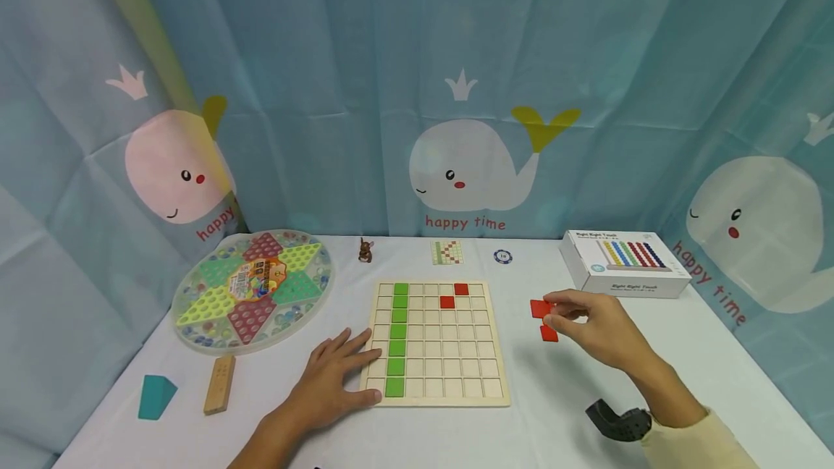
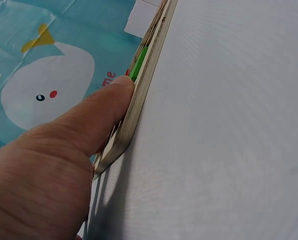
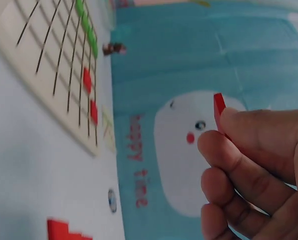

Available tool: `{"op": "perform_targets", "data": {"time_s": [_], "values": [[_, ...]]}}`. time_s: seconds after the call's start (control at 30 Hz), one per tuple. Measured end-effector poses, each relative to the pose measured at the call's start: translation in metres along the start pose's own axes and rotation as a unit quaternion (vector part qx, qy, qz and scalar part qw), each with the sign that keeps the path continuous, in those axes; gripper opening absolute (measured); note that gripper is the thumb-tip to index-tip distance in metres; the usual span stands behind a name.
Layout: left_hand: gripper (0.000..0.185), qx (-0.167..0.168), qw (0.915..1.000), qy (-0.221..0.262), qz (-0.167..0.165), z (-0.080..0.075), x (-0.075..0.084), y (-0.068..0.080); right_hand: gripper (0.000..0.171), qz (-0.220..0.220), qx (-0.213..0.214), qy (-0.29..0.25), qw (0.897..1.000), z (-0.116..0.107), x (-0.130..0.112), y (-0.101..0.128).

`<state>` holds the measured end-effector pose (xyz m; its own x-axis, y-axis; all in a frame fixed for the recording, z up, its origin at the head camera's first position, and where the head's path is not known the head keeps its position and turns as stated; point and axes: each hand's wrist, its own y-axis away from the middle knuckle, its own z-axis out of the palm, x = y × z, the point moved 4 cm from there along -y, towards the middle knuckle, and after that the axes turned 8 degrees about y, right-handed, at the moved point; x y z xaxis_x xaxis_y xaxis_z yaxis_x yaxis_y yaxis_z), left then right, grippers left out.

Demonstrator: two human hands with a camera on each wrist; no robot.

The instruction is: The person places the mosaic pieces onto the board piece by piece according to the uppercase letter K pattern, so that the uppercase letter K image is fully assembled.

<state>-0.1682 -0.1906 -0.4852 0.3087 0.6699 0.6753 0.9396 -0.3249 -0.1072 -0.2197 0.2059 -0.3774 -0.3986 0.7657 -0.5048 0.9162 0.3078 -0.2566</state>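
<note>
While our left hand (image 1: 332, 378) lies flat with fingers spread on the tabletop (image 1: 560, 396), its fingertips rest on the left edge of the board (image 1: 435, 343) and the thumb (image 2: 106, 107) presses the board's near-left corner. Left wrist view confirms thumb against the wooden edge, green showing just past it.

Our right hand (image 1: 586, 324) hovers right of the board, above the tabletop, pinching a red tile (image 1: 539, 308) between thumb and fingertips. Right wrist view shows that tile (image 3: 218, 112) edge-on, gripped at the fingertips. More red tiles (image 1: 549, 334) lie on the tabletop just below the hand, right of the board.

Board sits centre of the tabletop, toward the near edge. Green tiles (image 1: 397, 339) fill its second column top to bottom. Two red tiles sit near its top right: one (image 1: 461, 289) in the top row, one (image 1: 447, 302) a row down and one column left.

Rest:
- marble game (image 1: 254, 288), round, far-left part of the tabletop
- wood block (image 1: 219, 383) and teal wedge (image 1: 155, 396) near the left edge, close to the near-left corner
- small brown figure (image 1: 365, 250), card (image 1: 447, 252) and chip (image 1: 502, 257) along the far edge
- white box (image 1: 624, 263) at the far-right corner
- whale curtain (image 1: 469, 93) behind everything
</note>
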Motion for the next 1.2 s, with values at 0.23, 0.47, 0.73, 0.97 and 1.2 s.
{"op": "perform_targets", "data": {"time_s": [0.23,0.47,0.73,0.97,1.2], "values": [[0.069,-0.003,1.0,0.001,0.001,0.0,0.0,0.0,0.027,-0.015,-0.012,-0.035,0.999,0.016,-0.023,-0.018],[0.068,-0.007,0.9999,0.008,0.001,0.001,0.001,0.0,0.025,-0.032,-0.022,-0.047,0.998,0.043,-0.037,-0.035],[0.068,-0.005,1.0,0.005,-0.003,0.0,0.0,0.0,0.026,-0.008,-0.057,-0.065,0.996,0.079,-0.052,-0.054],[0.068,-0.003,1.0,0.003,-0.009,0.0,-0.001,0.0,0.025,0.007,-0.075,-0.064,0.995,0.106,-0.056,-0.067],[0.068,-0.001,1.0,0.0,-0.004,0.0,-0.001,-0.001,0.024,0.023,-0.092,-0.061,0.994,0.126,-0.053,-0.074]]}}
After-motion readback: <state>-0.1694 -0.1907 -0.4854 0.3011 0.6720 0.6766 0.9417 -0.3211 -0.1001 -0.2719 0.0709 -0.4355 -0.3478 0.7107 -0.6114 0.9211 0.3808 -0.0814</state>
